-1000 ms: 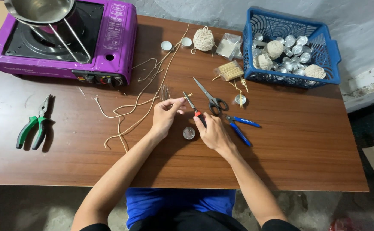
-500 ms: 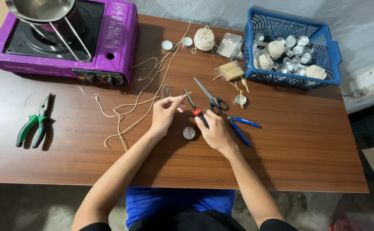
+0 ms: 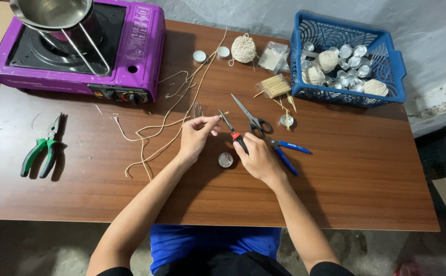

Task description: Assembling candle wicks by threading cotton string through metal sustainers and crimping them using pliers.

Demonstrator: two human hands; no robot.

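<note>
Head view: a wick strand (image 3: 182, 122) is pinched in the left hand (image 3: 197, 135), red-handled pliers (image 3: 233, 134) gripped in the right hand (image 3: 256, 158) near mid-desk; trimming or crimping seems under way, needing steady alignment.

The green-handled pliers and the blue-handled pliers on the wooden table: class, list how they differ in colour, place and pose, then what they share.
The green-handled pliers lie far left, away from both hands; the blue-handled pliers lie just beside the right hand. The green-handled pliers point their jaws up toward the purple stove; on the blue-handled pliers only the handles show clearly, splayed rightward. Both rest flat on the wooden table, unheld.
</note>
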